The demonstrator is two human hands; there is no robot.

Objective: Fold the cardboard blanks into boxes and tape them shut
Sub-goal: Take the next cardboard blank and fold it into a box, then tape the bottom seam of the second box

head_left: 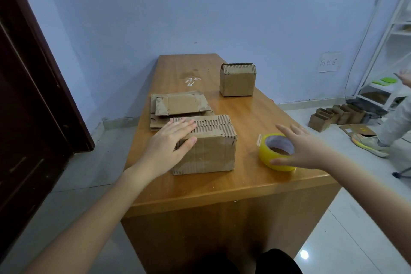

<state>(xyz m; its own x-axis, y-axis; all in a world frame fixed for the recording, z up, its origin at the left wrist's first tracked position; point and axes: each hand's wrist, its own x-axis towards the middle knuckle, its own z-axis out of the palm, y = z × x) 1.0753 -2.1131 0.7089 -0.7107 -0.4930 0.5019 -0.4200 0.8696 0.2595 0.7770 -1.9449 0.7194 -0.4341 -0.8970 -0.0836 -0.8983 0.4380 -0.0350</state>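
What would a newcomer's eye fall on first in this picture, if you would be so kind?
Most likely the folded cardboard box near the front of the wooden table, with the left hand pressed flat on its left end. Just right of it lies a yellow tape roll, the right hand spread over it with straight fingers. Behind lie flat cardboard blanks and a second box.

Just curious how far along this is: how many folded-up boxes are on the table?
2. One near box sits under the left hand, beside the yellow tape roll. The other box stands at the far right edge. Flat blanks are not counted.
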